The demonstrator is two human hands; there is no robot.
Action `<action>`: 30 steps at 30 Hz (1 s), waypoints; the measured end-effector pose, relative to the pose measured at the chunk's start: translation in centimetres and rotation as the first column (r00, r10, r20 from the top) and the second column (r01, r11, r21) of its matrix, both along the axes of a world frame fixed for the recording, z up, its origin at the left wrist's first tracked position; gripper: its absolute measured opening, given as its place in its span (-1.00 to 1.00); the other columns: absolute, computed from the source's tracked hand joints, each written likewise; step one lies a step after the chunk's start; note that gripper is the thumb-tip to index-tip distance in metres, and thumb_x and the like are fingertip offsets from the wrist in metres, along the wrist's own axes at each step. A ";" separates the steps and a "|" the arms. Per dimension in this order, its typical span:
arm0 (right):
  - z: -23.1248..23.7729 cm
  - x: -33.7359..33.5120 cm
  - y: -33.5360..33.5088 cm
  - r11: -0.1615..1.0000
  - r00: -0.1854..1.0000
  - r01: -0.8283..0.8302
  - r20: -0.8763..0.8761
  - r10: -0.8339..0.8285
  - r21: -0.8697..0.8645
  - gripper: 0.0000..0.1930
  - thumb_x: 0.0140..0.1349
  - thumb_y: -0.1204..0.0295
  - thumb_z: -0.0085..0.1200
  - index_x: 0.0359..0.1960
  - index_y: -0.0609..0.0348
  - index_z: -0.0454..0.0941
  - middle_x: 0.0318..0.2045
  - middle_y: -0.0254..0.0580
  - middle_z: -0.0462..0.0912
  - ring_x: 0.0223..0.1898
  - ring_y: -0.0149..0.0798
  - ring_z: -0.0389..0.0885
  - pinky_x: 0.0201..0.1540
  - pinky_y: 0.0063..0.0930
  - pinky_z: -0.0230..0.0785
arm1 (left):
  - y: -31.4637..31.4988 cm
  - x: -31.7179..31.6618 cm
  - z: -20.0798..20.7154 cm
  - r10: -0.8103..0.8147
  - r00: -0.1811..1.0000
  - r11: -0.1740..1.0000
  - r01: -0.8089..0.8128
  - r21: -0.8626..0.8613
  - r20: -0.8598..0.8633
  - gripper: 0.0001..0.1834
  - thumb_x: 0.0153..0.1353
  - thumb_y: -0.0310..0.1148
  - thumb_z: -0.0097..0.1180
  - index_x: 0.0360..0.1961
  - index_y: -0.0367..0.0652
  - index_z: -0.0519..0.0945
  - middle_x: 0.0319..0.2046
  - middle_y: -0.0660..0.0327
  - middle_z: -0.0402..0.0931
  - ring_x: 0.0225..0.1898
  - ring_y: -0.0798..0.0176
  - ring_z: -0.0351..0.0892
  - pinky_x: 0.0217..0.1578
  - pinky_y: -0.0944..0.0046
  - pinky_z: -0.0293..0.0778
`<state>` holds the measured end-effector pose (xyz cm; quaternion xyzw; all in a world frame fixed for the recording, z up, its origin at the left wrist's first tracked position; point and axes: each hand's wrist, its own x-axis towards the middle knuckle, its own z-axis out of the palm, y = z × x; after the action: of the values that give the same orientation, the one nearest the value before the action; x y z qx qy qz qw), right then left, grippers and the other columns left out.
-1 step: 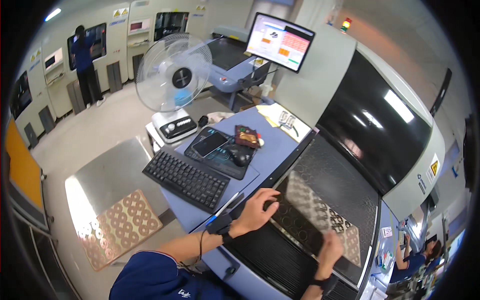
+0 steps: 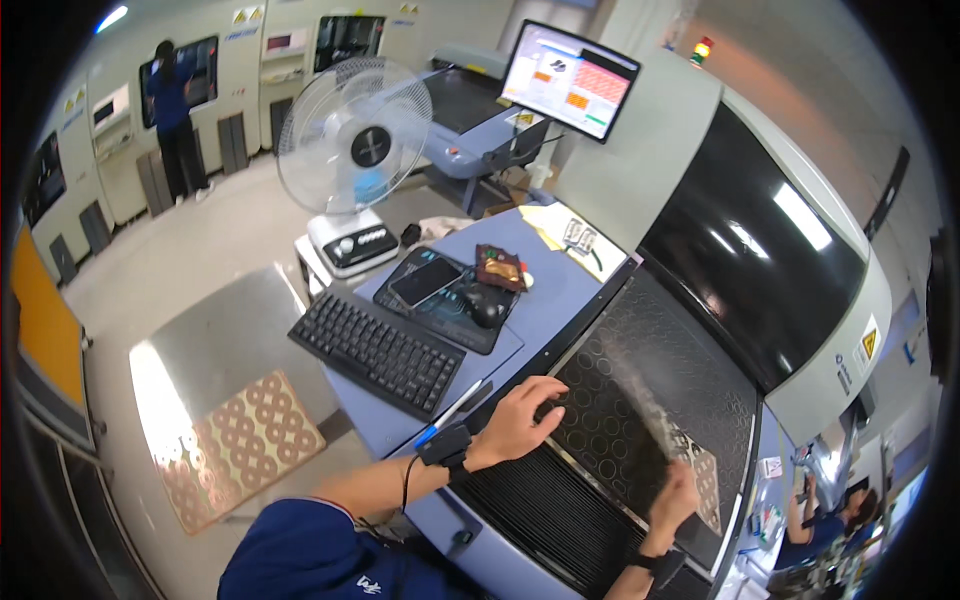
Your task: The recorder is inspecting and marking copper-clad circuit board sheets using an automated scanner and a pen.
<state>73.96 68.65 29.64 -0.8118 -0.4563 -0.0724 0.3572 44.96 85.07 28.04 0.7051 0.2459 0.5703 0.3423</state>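
Note:
A thin sheet with round cut-outs (image 2: pixel 706 482) stands tilted above the black machine bed (image 2: pixel 600 425), its far part blurred by motion. My right hand (image 2: pixel 677 497) is closed at the sheet's near edge and appears to grip it. Over the bed's near left edge hovers my left hand (image 2: pixel 515 425), fingers bent and thumb apart, with nothing in it. Ring-shaped marks cover the bed surface. A second sheet with coppery rings (image 2: pixel 245 440) lies on the metal table (image 2: pixel 215 355) to my left.
A keyboard (image 2: pixel 375 350), phone (image 2: pixel 426 282), mouse (image 2: pixel 482 308) and pen (image 2: pixel 447 414) lie on the blue desk. Behind stand a fan (image 2: pixel 370 147) and a monitor (image 2: pixel 570 80). The machine's dark hood (image 2: pixel 755 230) rises beyond the bed. Co-workers stand far left and far right.
The sheet has swung to a narrower, more edge-on angle, moving rightward and uncovering more of the ringed bed. My right hand has moved slightly up and right; my left hand has barely moved.

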 end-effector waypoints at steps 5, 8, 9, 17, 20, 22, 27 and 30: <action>8.3 7.0 1.0 0.804 0.934 0.069 -0.321 0.156 0.591 -0.65 0.48 0.23 -0.06 -0.02 0.35 0.49 -0.11 -0.14 0.63 -0.13 -0.29 0.57 -0.06 -0.42 0.42 | -0.2 0.3 -1.2 -0.007 0.989 0.974 0.040 0.223 -0.149 -0.71 0.17 -0.40 0.23 -0.07 -0.19 0.59 -0.06 0.14 0.57 -0.09 0.05 0.60 -0.04 0.15 0.52; 8.4 7.4 0.5 0.566 0.782 0.160 -0.453 0.427 0.809 -0.59 0.50 0.20 -0.09 0.12 0.32 0.37 0.01 -0.12 0.57 -0.03 -0.24 0.56 -0.03 -0.39 0.45 | -0.1 0.5 -1.4 -0.018 0.990 0.966 0.053 0.252 -0.141 -0.73 0.17 -0.39 0.23 -0.09 -0.18 0.60 -0.10 0.14 0.60 -0.13 0.06 0.62 -0.08 0.13 0.54; 7.2 6.6 0.3 0.587 0.741 0.191 -0.508 0.440 0.787 -0.58 0.49 0.21 -0.10 0.15 0.32 0.36 0.04 -0.08 0.56 0.02 -0.21 0.56 0.02 -0.32 0.46 | -0.1 0.5 -1.5 -0.014 0.988 0.967 0.053 0.250 -0.155 -0.73 0.17 -0.39 0.23 -0.09 -0.18 0.61 -0.12 0.15 0.61 -0.13 0.06 0.62 -0.08 0.13 0.54; -3.8 -1.3 -3.4 0.924 -0.036 0.054 -0.924 0.382 0.380 -0.54 0.47 0.24 -0.13 0.19 0.41 0.40 0.12 0.18 0.54 0.15 0.15 0.53 0.22 0.00 0.42 | 0.4 1.0 -2.8 -0.007 0.953 0.976 0.072 0.204 -0.304 -0.70 0.19 -0.36 0.20 -0.05 -0.20 0.60 -0.13 0.10 0.62 -0.10 0.03 0.61 -0.03 0.12 0.51; -3.7 -0.5 -1.3 0.978 0.860 -0.208 -0.482 0.171 -0.025 -0.51 0.46 0.22 -0.14 0.21 0.41 0.40 0.18 0.20 0.49 0.15 0.27 0.50 0.22 0.05 0.33 | 0.4 1.4 -3.6 -0.012 0.888 0.974 0.116 0.197 -0.460 -0.53 0.21 -0.26 0.18 0.11 -0.26 0.50 0.02 0.02 0.53 0.10 0.00 0.50 0.13 0.09 0.41; -4.5 -1.0 -0.3 0.931 0.950 -0.018 0.283 0.130 -0.365 -0.52 0.46 0.22 -0.16 0.23 0.36 0.40 0.25 0.27 0.40 0.24 0.35 0.36 0.33 0.11 0.12 | 0.5 1.3 -4.2 0.071 0.810 0.961 0.101 0.258 -0.582 -0.43 0.22 -0.18 0.18 0.18 -0.30 0.44 0.15 -0.10 0.43 0.24 -0.10 0.38 0.24 0.02 0.31; -4.7 -2.5 -1.4 0.918 0.986 -0.133 0.044 0.161 -0.373 -0.47 0.43 0.15 -0.11 0.24 0.35 0.39 0.27 0.33 0.35 0.31 0.40 0.24 0.40 0.12 -0.03 | 1.2 1.0 -4.9 0.125 0.697 0.962 0.089 0.259 -0.706 -0.30 0.31 -0.02 0.06 0.29 -0.35 0.33 0.26 -0.21 0.31 0.36 -0.20 0.20 0.38 -0.06 0.06; -2.9 -3.5 -3.3 0.855 0.977 -0.193 -0.018 0.211 -0.482 -0.46 0.42 0.15 -0.08 0.24 0.37 0.37 0.23 0.36 0.38 0.29 0.42 0.27 0.40 0.12 -0.03 | 1.2 0.9 -4.6 0.049 0.568 0.973 0.157 0.167 -0.821 -0.31 0.35 -0.01 0.02 0.31 -0.33 0.30 0.29 -0.19 0.29 0.38 -0.19 0.17 0.40 -0.06 0.02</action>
<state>70.49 65.30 26.73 -0.8211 -0.5488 0.0667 0.1420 45.90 86.22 23.47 0.9294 0.2895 0.1910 0.1261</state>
